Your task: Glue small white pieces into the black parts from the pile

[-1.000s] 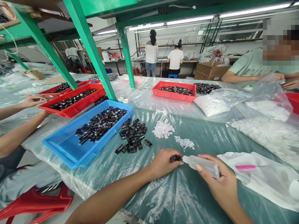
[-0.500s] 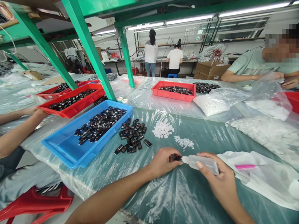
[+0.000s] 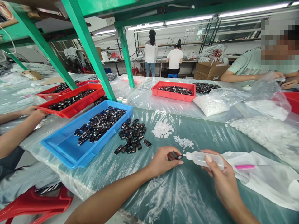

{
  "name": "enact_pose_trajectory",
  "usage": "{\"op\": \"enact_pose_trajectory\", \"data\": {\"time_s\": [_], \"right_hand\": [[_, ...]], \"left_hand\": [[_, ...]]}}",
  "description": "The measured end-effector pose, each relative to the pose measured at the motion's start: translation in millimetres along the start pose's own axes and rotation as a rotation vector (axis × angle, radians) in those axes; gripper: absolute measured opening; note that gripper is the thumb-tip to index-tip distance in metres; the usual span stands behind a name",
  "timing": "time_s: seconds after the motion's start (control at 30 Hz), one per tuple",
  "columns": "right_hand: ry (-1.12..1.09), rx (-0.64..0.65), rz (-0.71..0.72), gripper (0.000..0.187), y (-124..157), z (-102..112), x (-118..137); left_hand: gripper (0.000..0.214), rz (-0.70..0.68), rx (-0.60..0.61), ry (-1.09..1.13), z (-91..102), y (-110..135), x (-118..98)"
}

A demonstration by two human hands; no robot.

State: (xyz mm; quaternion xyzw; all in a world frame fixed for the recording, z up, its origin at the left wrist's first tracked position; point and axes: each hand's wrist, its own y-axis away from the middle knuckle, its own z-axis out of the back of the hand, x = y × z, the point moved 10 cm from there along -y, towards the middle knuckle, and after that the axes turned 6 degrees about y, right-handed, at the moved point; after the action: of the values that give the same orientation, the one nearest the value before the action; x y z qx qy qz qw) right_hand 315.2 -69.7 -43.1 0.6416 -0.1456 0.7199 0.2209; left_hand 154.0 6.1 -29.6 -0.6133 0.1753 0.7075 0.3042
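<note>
Between the thumb and fingers of my left hand (image 3: 164, 161) is a small black plastic part (image 3: 178, 157), its end facing right. My right hand (image 3: 220, 171) grips a translucent squeeze bottle (image 3: 199, 158) lying nearly level, its thin white nozzle (image 3: 187, 156) pointing at the part with a small gap between them. Beyond my left hand lie a pile of white square pieces (image 3: 162, 129) and a smaller heap of tiny white bits (image 3: 183, 142). Loose black parts (image 3: 132, 137) are scattered to the left.
A blue tray (image 3: 56, 152) of black parts stands at left, red trays (image 3: 174, 96) farther back. On a white cloth (image 3: 261, 183) at right lies a pink-handled needle tool (image 3: 244, 166). Bags of white pieces (image 3: 263, 133) are beyond. Other people's arms show left; a co-worker sits far right.
The squeeze bottle has drawn back slightly to the right, its nozzle leaving the black part. My left hand has turned the part a little, so its end shows.
</note>
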Motion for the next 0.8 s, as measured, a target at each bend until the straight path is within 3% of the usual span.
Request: {"op": "enact_pose_trajectory", "data": {"time_s": [0.23,0.37,0.8], "right_hand": [[0.270,-0.011,0.184,0.031,7.1,0.1,20.4],[0.314,0.003,0.250,0.029,10.9,-4.6,28.7],[0.358,-0.013,0.291,0.029,11.9,-4.0,31.6]], "left_hand": [[0.024,-0.030,-0.033,-0.132,4.4,1.6,-5.2],[0.022,-0.048,-0.021,-0.229,4.2,1.7,-9.7],[0.023,-0.052,-0.003,-0.251,3.9,2.3,-11.9]]}}
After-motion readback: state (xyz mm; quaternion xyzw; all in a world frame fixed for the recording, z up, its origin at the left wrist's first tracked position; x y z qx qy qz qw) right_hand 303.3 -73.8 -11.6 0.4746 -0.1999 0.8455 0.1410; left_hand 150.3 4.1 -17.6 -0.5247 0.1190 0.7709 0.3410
